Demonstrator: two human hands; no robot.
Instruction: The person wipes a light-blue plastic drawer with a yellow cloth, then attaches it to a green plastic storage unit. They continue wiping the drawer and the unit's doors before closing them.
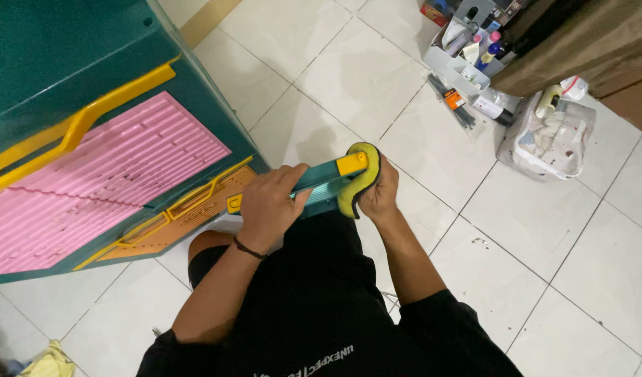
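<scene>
Fingertips of both hands mostly hidden: left hand (269, 202) curls over the top of a teal plastic part (321, 183), so only knuckles show; right hand (378, 195) is tucked behind a yellow cloth (359, 183), fingers clenched on it, tips not visible. Left fingers grasp the teal part from above. The part's lower half is covered by the left hand and the lap; full shape unclear. What shows: a long teal bar with a ribbed face, a yellow tab at the end nearest the right fingers, another yellow bit poking out past the left fingers. The cloth wraps that right-side end, touching it. The part sits between the two hands, above the knees, over the tiled floor (544, 230). Just beyond the left fingers: a teal cabinet (70, 63) with pink panel (105, 174), cut off by the frame edge. Well beyond the right fingers: a tray of bottles (467, 59) and a plastic bag (548, 136), contents hard to make out.
</scene>
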